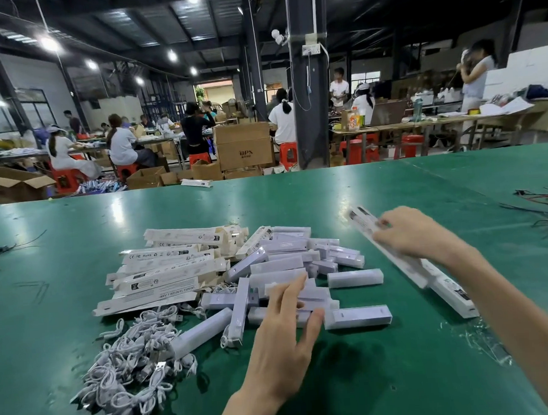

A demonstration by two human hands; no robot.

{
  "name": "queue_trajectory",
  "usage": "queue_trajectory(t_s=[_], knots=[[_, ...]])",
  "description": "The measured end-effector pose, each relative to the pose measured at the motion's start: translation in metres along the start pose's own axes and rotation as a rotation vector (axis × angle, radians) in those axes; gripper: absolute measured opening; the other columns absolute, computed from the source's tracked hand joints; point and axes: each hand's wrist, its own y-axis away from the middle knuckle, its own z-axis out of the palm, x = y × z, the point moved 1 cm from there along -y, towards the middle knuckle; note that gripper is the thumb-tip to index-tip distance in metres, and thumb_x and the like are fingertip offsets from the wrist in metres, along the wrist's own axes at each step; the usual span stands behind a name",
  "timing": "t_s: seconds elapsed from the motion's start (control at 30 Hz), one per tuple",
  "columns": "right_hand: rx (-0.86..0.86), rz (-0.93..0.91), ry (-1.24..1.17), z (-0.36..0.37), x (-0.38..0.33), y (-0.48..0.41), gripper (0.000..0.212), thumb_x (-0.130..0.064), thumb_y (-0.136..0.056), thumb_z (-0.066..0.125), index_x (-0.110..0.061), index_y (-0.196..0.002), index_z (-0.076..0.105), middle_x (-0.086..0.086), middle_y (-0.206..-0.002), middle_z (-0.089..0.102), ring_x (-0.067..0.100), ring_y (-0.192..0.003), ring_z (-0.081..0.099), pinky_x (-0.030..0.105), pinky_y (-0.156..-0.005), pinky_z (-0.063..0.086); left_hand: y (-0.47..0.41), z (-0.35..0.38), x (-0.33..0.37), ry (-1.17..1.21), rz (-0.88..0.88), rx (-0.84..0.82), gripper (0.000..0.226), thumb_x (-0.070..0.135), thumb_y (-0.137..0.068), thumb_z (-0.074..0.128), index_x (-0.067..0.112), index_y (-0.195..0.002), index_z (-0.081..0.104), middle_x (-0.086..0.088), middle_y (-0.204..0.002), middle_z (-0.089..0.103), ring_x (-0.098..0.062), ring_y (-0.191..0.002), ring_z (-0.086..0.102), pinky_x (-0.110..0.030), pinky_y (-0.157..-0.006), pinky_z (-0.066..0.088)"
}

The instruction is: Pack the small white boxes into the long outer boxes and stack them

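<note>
Green worktable (362,198), busy factory hall. Left hand (283,335) spread over small white boxes (301,253); right hand (412,234) grips a blurred long outer box (363,221).

**Both hands forward, one flat, one gripping**

The left hand (287,338) reaches forward, palm down, with its fingers straight and a little spread. The right hand (412,231), somewhat blurred, curls its fingers around a long outer box (404,263). Its forearm comes in from the lower right.

Hands: 2, L hand (283,332) and R hand (409,234). Small boxes (354,278): approx 25 in heap, exact no. unclear. Outer boxes (161,275): approx 10 flat in pile, plus 1 outer box (363,222) in R hand, 1 under R arm (453,294), 1 at far edge (196,182). Cables (131,360): tangled heap, can't count.
</note>
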Motion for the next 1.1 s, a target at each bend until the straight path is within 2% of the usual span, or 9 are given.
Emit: queue_trajectory(t_s=[0.1, 0.23, 0.37, 0.47, 0.63, 0.73, 0.87, 1.0, 1.1], knots=[[-0.105, 0.181, 0.293, 0.012, 0.028, -0.003, 0.023, -0.017, -0.088, 0.052, -0.013, -0.069, 0.040, 0.000, -0.071, 0.044, 0.018, -0.064, 0.046, 0.024, -0.056, 0.035, 0.001, 0.001, -0.001, -0.161, 0.022, 0.048, 0.044, 0.033, -0.097, 0.052, 0.027, -0.140, 0.042, 0.014, -0.130, 0.043, 0.005, -0.114, 0.042, -0.002, -0.095, 0.029], [-0.231, 0.236, 0.406, 0.044, 0.038, -0.006, 0.016, -0.017, -0.083, 0.064, -0.014, -0.095, 0.054, 0.002, -0.098, 0.058, 0.022, -0.088, 0.056, 0.028, -0.072, 0.041, -0.001, 0.001, -0.011, -0.406, 0.003, 0.049, 0.032, 0.021, -0.096, 0.054, 0.018, -0.127, 0.056, 0.006, -0.126, 0.051, -0.013, -0.118, 0.046, -0.025, -0.103, 0.036], [-0.147, 0.312, 0.447, 0.064, 0.045, -0.013, 0.028, -0.016, -0.089, 0.053, -0.014, -0.116, 0.055, 0.006, -0.127, 0.055, 0.023, -0.110, 0.055, 0.030, -0.079, 0.042, -0.004, -0.001, -0.024, -0.510, -0.089, 0.067, 0.028, 0.018, -0.094, 0.053, 0.019, -0.121, 0.061, 0.004, -0.126, 0.054, -0.017, -0.119, 0.048, -0.032, -0.100, 0.033], [-0.041, 0.340, 0.518, 0.074, 0.044, -0.016, 0.039, -0.020, -0.089, 0.053, -0.012, -0.127, 0.047, 0.011, -0.131, 0.043, 0.027, -0.119, 0.047, 0.032, -0.089, 0.042, -0.006, -0.002, -0.030, -0.549, -0.133, 0.052, 0.030, 0.021, -0.096, 0.048, 0.022, -0.123, 0.059, 0.006, -0.128, 0.053, -0.014, -0.121, 0.044, -0.031, -0.101, 0.030], [0.238, 0.143, 0.467, 0.092, 0.024, -0.012, 0.027, -0.014, -0.085, 0.049, -0.011, -0.112, 0.047, 0.009, -0.116, 0.048, 0.024, -0.102, 0.050, 0.031, -0.081, 0.041, -0.008, 0.001, -0.035, -0.582, -0.140, 0.020, 0.034, 0.025, -0.098, 0.041, 0.026, -0.131, 0.049, 0.011, -0.125, 0.050, -0.011, -0.117, 0.042, -0.027, -0.100, 0.026], [0.380, -0.047, 0.222, 0.106, 0.008, -0.004, 0.021, -0.002, -0.084, 0.046, -0.009, -0.103, 0.052, 0.007, -0.103, 0.054, 0.020, -0.088, 0.051, 0.030, -0.079, 0.043, -0.007, 0.002, -0.038, -0.594, -0.141, 0.009, 0.036, 0.024, -0.098, 0.040, 0.027, -0.134, 0.042, 0.011, -0.124, 0.050, -0.010, -0.115, 0.043, -0.026, -0.102, 0.025], [0.562, -0.229, -0.080, 0.123, -0.007, 0.022, 0.013, 0.006, -0.083, 0.058, -0.005, -0.089, 0.061, 0.008, -0.087, 0.058, 0.027, -0.080, 0.055, 0.042, -0.074, 0.047, -0.005, 0.002, -0.043, -0.586, -0.119, 0.011, 0.038, 0.021, -0.098, 0.039, 0.026, -0.135, 0.041, 0.011, -0.125, 0.050, -0.009, -0.117, 0.043, -0.025, -0.103, 0.025], [0.599, -0.426, -0.056, 0.136, -0.016, 0.048, 0.012, 0.000, -0.079, 0.060, -0.011, -0.083, 0.062, 0.001, -0.081, 0.058, 0.025, -0.076, 0.056, 0.036, -0.071, 0.042, -0.013, -0.009, -0.046, -0.592, -0.121, 0.146, 0.034, 0.011, -0.094, 0.046, 0.018, -0.127, 0.053, 0.003, -0.116, 0.058, -0.016, -0.112, 0.051, -0.028, -0.099, 0.035], [0.547, -0.509, -0.001, 0.144, -0.020, 0.059, 0.013, -0.007, -0.075, 0.061, -0.014, -0.086, 0.064, -0.001, -0.083, 0.060, 0.025, -0.076, 0.059, 0.031, -0.073, 0.032, -0.032, -0.036, -0.061, -0.640, -0.218, 0.215, 0.047, 0.007, -0.084, 0.032, 0.015, -0.124, 0.056, -0.001, -0.119, 0.059, -0.018, -0.114, 0.050, -0.029, -0.101, 0.035]])
